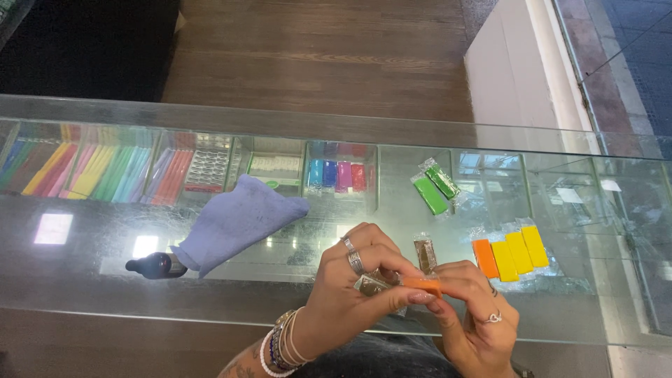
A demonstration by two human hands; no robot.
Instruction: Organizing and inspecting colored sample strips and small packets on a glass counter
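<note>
The left hand (350, 294) and right hand (472, 315) pinch an orange bar (423, 284) between them, lying crosswise, above the glass counter (105, 280).

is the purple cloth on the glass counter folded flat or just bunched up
Bunched up. The purple cloth lies crumpled in a loose diagonal heap on the glass counter, with uneven edges and one end draped over the dark bottle.

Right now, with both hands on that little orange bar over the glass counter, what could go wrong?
The orange bar is pinched only at the fingertips of the left hand and right hand, so it might slip onto the glass counter. The dark bottle lies on its side beside the lilac cloth and could roll.
</note>
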